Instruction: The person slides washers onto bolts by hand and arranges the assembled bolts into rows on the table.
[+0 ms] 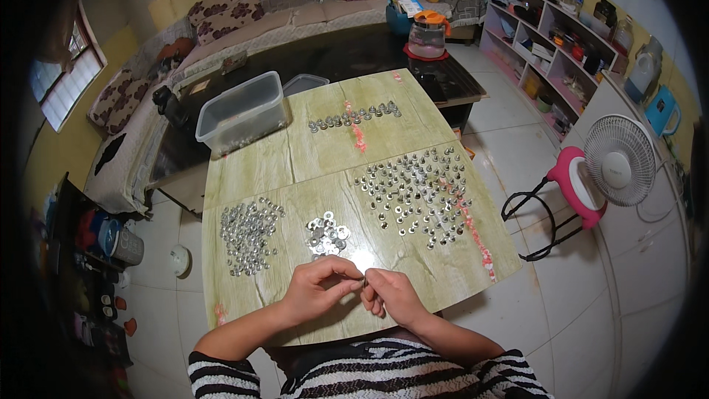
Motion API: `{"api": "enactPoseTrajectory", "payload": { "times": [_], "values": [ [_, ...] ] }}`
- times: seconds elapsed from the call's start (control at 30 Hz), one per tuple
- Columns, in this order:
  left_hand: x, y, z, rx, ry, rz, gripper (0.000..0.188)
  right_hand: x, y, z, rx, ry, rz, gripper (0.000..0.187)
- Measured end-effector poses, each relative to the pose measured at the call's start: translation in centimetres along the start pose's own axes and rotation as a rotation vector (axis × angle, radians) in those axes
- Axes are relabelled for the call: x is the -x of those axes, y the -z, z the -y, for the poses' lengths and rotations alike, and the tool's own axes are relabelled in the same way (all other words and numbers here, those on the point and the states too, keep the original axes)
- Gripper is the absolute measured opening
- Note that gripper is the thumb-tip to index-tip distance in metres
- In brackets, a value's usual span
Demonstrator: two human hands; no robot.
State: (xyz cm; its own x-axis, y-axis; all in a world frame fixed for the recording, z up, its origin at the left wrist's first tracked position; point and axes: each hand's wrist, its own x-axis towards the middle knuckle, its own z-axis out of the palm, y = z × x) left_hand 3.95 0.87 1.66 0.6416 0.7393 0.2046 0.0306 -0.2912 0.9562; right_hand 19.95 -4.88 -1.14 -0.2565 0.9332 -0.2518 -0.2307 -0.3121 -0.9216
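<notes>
My left hand and my right hand meet over the near edge of the wooden-patterned table. Both are closed in a pinch around one small dark metal piece, mostly hidden by the fingertips, so its exact kind does not show. Just beyond my left hand lies a heap of flat silver washers. To the left spreads a pile of small shiny metal parts. Many screw-like metal pieces stand scattered on the right. Farther off, similar pieces form a row.
A clear plastic tub sits at the table's far left corner. Behind is a dark low table bearing an orange-lidded jug. To the right are a pink stool and a white fan. A sofa lines the back.
</notes>
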Motion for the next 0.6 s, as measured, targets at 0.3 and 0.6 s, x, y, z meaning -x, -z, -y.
{"api": "enactPoseTrajectory", "payload": {
  "times": [0.3, 0.6],
  "values": [
    [-10.7, 3.0, 1.2, -0.224, 0.019, 0.009, 0.016, 0.5, 1.4, 0.1, -0.079, 0.031, -0.028, 0.020],
    [-26.9, 4.9, 5.6, -0.602, -0.102, 0.049, 0.014, 1.3, 1.2, -0.4, 0.437, 0.347, -0.072, 0.013]
  ]
}}
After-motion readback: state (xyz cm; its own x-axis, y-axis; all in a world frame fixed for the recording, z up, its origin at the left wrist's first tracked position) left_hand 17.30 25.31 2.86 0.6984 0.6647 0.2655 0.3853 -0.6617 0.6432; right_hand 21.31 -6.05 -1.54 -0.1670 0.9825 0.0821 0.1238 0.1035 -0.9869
